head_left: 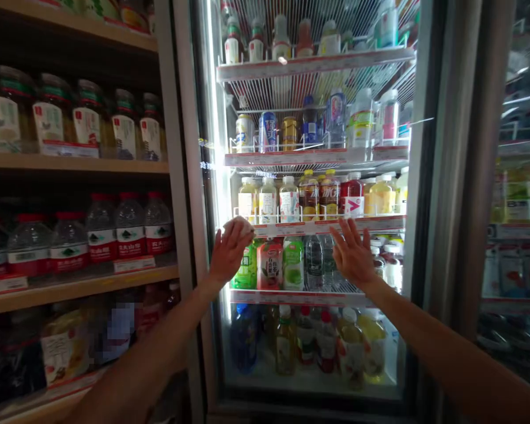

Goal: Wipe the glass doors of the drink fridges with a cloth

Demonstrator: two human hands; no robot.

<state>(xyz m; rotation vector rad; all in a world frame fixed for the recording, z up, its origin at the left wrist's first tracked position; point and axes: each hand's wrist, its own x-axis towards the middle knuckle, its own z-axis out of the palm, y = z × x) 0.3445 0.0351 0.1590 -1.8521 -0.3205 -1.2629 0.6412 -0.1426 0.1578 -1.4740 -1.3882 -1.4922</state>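
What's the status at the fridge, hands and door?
Left hand raised, fingers on something white, maybe a cloth. Right hand open, empty, spread flat. Both at the fridge door; bottles behind it.

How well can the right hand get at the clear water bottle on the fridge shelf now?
Probably not at all. The fridge door looks shut: glints lie on its glass, and the right hand, open, seems flat against it. The water bottle stands behind that glass.
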